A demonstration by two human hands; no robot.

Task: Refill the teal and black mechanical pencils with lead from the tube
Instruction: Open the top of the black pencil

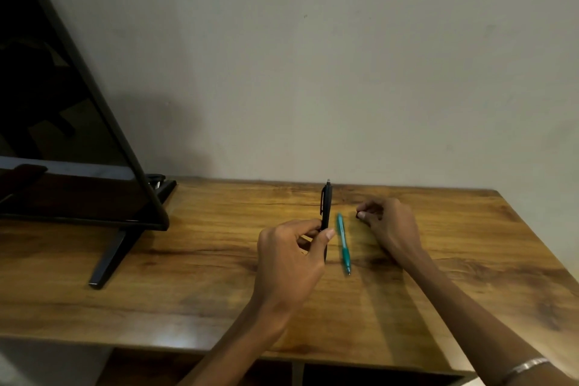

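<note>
1. Left hand (pixel 291 255): thumb and fingers pinch the black mechanical pencil (pixel 326 216) at mid-barrel. Pencil held near upright above the worktop (pixel 188 276), pale cap end on top, clip facing left, lower end hidden behind the thumb.
2. Teal mechanical pencil (pixel 343 243): lies flat on the worktop, just right of the black pencil and between the two hands. Metal tip points toward the near edge; the far end is slightly blurred. Neither hand touches it.
3. Right hand (pixel 388 222): rests on the worktop right of the teal pencil, fingers curled inward. A small dark item (pixel 358 215) shows at the fingertips; too small to identify, apparently pinched.
4. Right wrist carries a silver bracelet (pixel 526 368), low in the view.
5. Flat-screen monitor (pixel 62 135): stands at the left of the worktop on a dark angled foot (pixel 108 255), screen off.
6. Background: plain pale wall (pixel 344 56) behind the worktop.
</note>
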